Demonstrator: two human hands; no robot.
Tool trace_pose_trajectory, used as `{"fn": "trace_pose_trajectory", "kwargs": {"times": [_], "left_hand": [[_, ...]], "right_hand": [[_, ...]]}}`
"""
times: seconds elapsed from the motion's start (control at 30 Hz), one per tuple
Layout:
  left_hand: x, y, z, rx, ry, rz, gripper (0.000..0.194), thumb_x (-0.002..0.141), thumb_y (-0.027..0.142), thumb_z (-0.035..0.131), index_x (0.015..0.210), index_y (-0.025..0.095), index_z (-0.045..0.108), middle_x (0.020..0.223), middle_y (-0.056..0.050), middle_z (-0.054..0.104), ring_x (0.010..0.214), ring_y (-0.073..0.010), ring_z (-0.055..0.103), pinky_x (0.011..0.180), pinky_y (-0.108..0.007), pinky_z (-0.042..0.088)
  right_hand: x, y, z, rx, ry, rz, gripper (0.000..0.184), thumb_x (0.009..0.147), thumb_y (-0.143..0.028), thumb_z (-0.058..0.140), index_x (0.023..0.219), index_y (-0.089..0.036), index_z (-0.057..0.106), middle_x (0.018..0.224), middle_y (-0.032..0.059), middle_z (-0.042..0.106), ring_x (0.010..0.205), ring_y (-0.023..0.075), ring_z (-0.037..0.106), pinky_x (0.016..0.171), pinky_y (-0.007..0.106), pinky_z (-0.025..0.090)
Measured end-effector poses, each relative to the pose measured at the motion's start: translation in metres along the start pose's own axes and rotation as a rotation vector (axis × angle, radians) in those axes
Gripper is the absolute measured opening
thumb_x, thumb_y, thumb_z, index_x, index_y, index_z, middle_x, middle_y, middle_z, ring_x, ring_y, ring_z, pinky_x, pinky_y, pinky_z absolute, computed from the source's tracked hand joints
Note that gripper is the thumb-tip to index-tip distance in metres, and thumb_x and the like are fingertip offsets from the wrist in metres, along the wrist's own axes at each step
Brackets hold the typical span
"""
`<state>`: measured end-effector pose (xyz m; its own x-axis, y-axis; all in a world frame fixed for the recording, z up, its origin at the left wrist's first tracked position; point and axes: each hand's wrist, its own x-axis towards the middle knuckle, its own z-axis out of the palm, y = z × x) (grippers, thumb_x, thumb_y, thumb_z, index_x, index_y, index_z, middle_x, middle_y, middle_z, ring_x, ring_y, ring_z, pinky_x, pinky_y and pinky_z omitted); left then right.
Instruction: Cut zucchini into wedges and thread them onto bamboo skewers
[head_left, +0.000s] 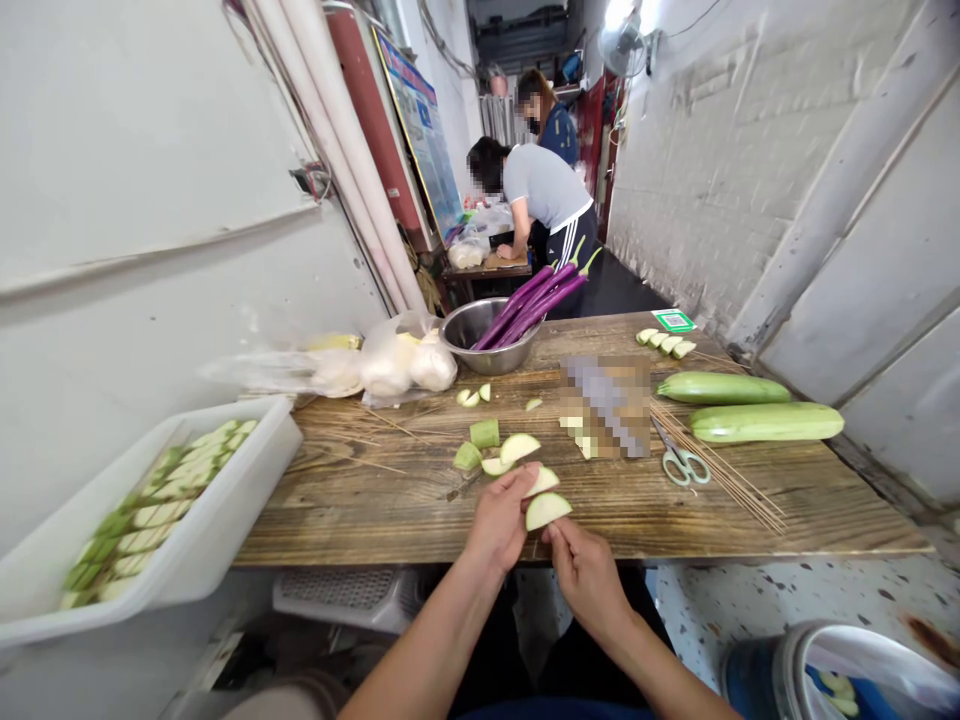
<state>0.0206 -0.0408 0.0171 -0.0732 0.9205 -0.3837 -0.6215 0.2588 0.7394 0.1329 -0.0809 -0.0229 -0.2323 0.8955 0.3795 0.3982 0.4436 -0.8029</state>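
My left hand is closed on a half-round zucchini slice, pale inside with a thin green rim. Just in front of it, a second zucchini slice is held up between my two hands. My right hand is closed in a pinch at that slice's lower edge. What lies between its fingertips is too small to make out. On the table beyond my left fingers lie another half-round slice and zucchini end pieces.
On the wooden table are a bowl of eggplants, whole zucchini, scissors, thin sticks and a blurred knife-like shape. A white tub of skewered slices stands left, a bucket lower right. Two people are behind.
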Motion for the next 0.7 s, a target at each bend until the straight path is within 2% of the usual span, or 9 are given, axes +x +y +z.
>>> {"fn": "trace_pose_trajectory", "kwargs": {"times": [0.13,0.3,0.47,0.7], "left_hand": [[-0.003,-0.002,0.002,0.016,-0.028,0.011,0.029,0.064,0.027,0.073,0.085,0.009,0.064,0.08,-0.01,0.068,0.071,-0.0161,0.063,0.066,-0.025,0.05],[0.001,0.013,-0.001,-0.03,-0.048,0.142,0.033,0.072,0.035,0.066,0.094,0.011,0.061,0.094,-0.011,0.066,0.09,-0.0221,0.062,0.076,-0.033,0.051],[0.006,0.025,-0.001,-0.047,0.006,0.131,0.023,0.076,0.026,0.062,0.094,0.011,0.059,0.089,-0.01,0.066,0.086,-0.0234,0.064,0.075,-0.039,0.052],[0.005,0.022,-0.001,-0.039,0.038,0.114,0.014,0.077,0.02,0.059,0.087,0.01,0.06,0.086,-0.01,0.066,0.084,-0.0222,0.065,0.076,-0.037,0.052]], "right_hand": [[0.002,0.001,-0.003,-0.024,-0.005,0.004,0.025,0.09,-0.021,0.033,0.073,-0.017,0.051,0.056,-0.0014,0.051,0.048,0.0105,0.047,0.05,0.02,0.032],[-0.003,0.005,-0.005,-0.01,-0.029,-0.008,0.024,0.09,-0.021,0.034,0.074,-0.017,0.051,0.059,-0.0012,0.052,0.05,0.0101,0.049,0.052,0.019,0.033],[-0.008,0.004,-0.005,0.006,-0.062,-0.016,0.023,0.09,-0.021,0.034,0.075,-0.017,0.051,0.061,-0.0011,0.052,0.052,0.0097,0.05,0.054,0.019,0.034],[-0.01,0.002,-0.006,0.012,-0.066,-0.016,0.023,0.091,-0.022,0.033,0.076,-0.017,0.051,0.062,-0.0005,0.054,0.053,0.0106,0.051,0.054,0.02,0.034]]}}
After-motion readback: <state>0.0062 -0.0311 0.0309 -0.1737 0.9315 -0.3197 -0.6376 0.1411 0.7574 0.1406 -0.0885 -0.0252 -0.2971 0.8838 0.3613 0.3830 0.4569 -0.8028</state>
